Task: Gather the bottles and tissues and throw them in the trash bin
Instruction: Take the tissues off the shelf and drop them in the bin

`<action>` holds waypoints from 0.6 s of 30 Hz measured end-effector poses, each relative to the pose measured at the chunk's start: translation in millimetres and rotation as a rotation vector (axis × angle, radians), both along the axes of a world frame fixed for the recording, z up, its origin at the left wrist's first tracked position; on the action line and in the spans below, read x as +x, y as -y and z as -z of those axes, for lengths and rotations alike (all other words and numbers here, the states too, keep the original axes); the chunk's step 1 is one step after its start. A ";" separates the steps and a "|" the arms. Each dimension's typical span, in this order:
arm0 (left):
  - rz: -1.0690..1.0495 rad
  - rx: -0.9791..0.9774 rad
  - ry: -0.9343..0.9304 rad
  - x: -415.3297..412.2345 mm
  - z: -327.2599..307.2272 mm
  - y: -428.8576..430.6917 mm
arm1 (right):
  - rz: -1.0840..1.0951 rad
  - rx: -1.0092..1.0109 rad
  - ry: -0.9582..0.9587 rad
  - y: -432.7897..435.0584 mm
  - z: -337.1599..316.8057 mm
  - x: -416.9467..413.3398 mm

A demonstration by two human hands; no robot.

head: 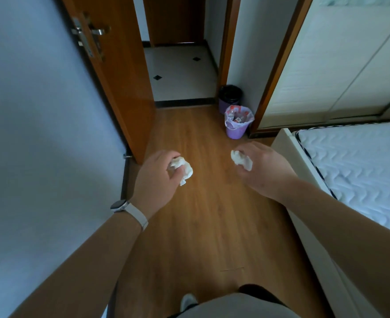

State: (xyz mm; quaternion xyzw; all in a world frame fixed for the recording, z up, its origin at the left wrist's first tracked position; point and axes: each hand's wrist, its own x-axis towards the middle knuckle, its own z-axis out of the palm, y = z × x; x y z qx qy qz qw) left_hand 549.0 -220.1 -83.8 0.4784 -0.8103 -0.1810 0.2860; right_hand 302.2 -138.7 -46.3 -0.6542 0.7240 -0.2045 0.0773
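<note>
My left hand [157,173] grips a crumpled white tissue [182,169], held out over the wooden floor. My right hand [262,168] grips a second crumpled white tissue [241,159] at about the same height. Ahead, by the wall corner, stands a purple trash bin [236,130] lined with a pale bag; bottles with red labels [236,117] lie inside it. Both hands are well short of the bin.
A second purple bin with a black bag [230,97] stands behind the first. An open wooden door [120,83] is at the left, a tiled hallway [180,74] beyond. A bed with a white mattress [354,161] is on the right, a wardrobe [341,65] behind it.
</note>
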 end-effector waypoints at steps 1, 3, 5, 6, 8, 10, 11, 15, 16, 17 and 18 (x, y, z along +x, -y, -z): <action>0.016 -0.012 -0.002 -6.6 0.1 8.6 | 0.009 -0.012 0.003 6.1 0.1 -7.6; 0.048 -0.031 0.001 -22.5 0.8 24.3 | 0.016 -0.029 0.012 18.1 2.2 -24.4; 0.072 -0.044 0.010 -41.7 1.8 38.1 | 0.023 -0.038 0.019 30.7 7.8 -42.4; 0.078 -0.048 0.016 -51.9 2.4 46.0 | 0.028 -0.041 0.027 38.0 11.4 -51.7; 0.073 -0.046 0.042 -72.8 3.5 63.5 | 0.035 -0.045 0.041 55.8 19.5 -71.3; 0.060 -0.039 0.069 -95.7 3.6 82.6 | 0.025 -0.047 0.054 77.0 27.4 -93.3; 0.053 -0.032 0.079 -109.0 2.7 92.8 | 0.020 -0.045 0.064 88.1 30.6 -106.0; 0.046 -0.033 0.115 -170.1 -9.9 132.4 | 0.012 -0.014 0.112 131.6 33.0 -161.4; 0.053 -0.044 0.124 -185.6 -13.8 143.1 | 0.016 -0.007 0.111 142.3 32.3 -175.3; 0.052 -0.045 0.131 -200.1 -17.7 153.4 | 0.020 -0.001 0.112 152.4 31.4 -188.6; 0.044 -0.033 0.134 -213.3 -21.2 163.0 | 0.020 0.006 0.117 162.1 30.8 -201.5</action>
